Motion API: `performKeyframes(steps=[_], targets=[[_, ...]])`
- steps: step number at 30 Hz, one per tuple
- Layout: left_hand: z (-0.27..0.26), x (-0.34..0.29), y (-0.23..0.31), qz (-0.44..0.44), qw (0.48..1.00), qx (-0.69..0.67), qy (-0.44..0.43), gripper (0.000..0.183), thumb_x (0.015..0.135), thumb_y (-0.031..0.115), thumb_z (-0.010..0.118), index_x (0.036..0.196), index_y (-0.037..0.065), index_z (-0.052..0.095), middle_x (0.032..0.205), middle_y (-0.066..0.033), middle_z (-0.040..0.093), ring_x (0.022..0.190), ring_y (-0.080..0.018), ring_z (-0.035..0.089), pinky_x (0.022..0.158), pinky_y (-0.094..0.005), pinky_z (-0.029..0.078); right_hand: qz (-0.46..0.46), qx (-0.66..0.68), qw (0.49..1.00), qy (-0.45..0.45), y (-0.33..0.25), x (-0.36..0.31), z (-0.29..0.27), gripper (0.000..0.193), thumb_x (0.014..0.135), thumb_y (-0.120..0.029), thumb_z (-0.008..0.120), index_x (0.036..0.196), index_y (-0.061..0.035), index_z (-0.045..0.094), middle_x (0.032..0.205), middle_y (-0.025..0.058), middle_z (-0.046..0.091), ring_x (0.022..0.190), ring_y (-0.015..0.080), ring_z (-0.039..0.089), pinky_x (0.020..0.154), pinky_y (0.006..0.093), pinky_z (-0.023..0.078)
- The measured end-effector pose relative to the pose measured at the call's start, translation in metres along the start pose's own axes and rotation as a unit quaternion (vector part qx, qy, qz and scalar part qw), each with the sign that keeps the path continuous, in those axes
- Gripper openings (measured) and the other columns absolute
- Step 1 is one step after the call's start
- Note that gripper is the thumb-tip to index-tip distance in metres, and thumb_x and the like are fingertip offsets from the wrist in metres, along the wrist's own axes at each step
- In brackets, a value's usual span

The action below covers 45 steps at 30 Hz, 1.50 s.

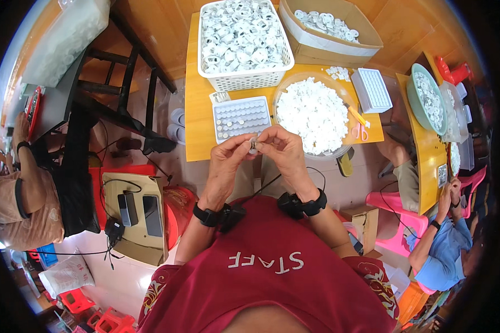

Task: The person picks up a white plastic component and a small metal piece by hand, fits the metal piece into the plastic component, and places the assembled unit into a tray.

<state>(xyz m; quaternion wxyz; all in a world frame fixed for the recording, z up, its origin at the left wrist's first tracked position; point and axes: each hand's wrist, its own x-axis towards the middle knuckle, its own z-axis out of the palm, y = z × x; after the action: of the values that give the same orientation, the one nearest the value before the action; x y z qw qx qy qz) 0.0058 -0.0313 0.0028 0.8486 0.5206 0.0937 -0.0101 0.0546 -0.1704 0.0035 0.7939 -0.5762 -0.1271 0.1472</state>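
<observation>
Just past the near edge of the yellow table, my left hand (229, 161) and my right hand (284, 154) meet fingertip to fingertip. Between them they pinch a small white plastic part (254, 145), mostly covered by the fingers; its exact kind does not show. Right beyond the hands lies a pale tray (258, 110) with rows of round pockets, a few at its left holding small round metallic pieces (223, 123). To the right of the tray stands a wide round basin (280, 89) heaped with small white plastic pieces (311, 114).
A white basket (236, 83) full of white and grey parts stands at the back, beside a cardboard box (330, 53). Orange-handled scissors (360, 132), a yellow-handled tool (356, 115) and a stacked tray (372, 91) lie at the right. Other people sit at tables on both sides.
</observation>
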Motion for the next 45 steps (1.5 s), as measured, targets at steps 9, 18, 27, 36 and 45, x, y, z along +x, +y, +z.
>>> performKeyframes(steps=[9,18,27,36,45], targets=[[0.004,-0.001,-0.004,0.004,0.999,0.044,-0.029,0.022,0.087,0.011,0.055,0.106,0.000,0.060,0.097,-0.0064,0.062,0.084,-0.0117,0.058,0.073,-0.0237,0.048,0.054,0.000,0.999,0.003,0.000,-0.003,-0.009,0.010,0.075,0.003,0.063,0.081,0.0000,0.056,0.073,0.0013,0.058,0.064,0.0046,0.054,0.057,0.0175,0.043],[-0.006,0.002,-0.015,-0.048,0.994,-0.092,0.010,0.025,0.089,0.013,0.052,0.110,0.001,0.056,0.101,-0.0072,0.060,0.083,-0.0131,0.059,0.073,-0.0252,0.050,-0.071,-0.191,0.975,0.087,0.001,-0.005,-0.005,0.016,0.076,0.000,0.063,0.091,-0.0024,0.059,0.076,0.0018,0.058,0.066,0.0082,0.054,0.058,0.0220,0.044],[-0.016,0.004,-0.011,-0.050,0.991,-0.122,0.032,0.024,0.089,0.012,0.052,0.109,-0.001,0.057,0.095,-0.0090,0.061,0.077,-0.0141,0.060,0.068,-0.0240,0.051,-0.075,-0.505,0.833,0.211,-0.006,0.009,-0.112,0.017,0.069,0.004,0.060,0.084,-0.0024,0.063,0.076,0.0122,0.056,0.065,0.0256,0.057,0.060,0.0339,0.045],[-0.020,0.000,-0.014,-0.058,0.991,-0.119,0.026,0.025,0.089,0.013,0.052,0.110,-0.001,0.056,0.097,-0.0082,0.061,0.079,-0.0141,0.060,0.070,-0.0237,0.051,-0.064,-0.572,0.798,0.179,-0.006,0.011,-0.107,0.019,0.067,0.001,0.062,0.085,-0.0036,0.064,0.072,0.0122,0.055,0.067,0.0294,0.057,0.061,0.0362,0.045],[-0.019,0.000,-0.013,-0.068,0.991,-0.117,0.014,0.026,0.089,0.014,0.052,0.111,-0.001,0.055,0.098,-0.0078,0.060,0.081,-0.0139,0.060,0.071,-0.0241,0.051,0.020,-0.144,0.970,0.196,-0.009,0.002,-0.117,0.013,0.073,0.003,0.057,0.085,0.0018,0.061,0.075,0.0104,0.063,0.063,0.0168,0.063,0.057,0.0258,0.050]])
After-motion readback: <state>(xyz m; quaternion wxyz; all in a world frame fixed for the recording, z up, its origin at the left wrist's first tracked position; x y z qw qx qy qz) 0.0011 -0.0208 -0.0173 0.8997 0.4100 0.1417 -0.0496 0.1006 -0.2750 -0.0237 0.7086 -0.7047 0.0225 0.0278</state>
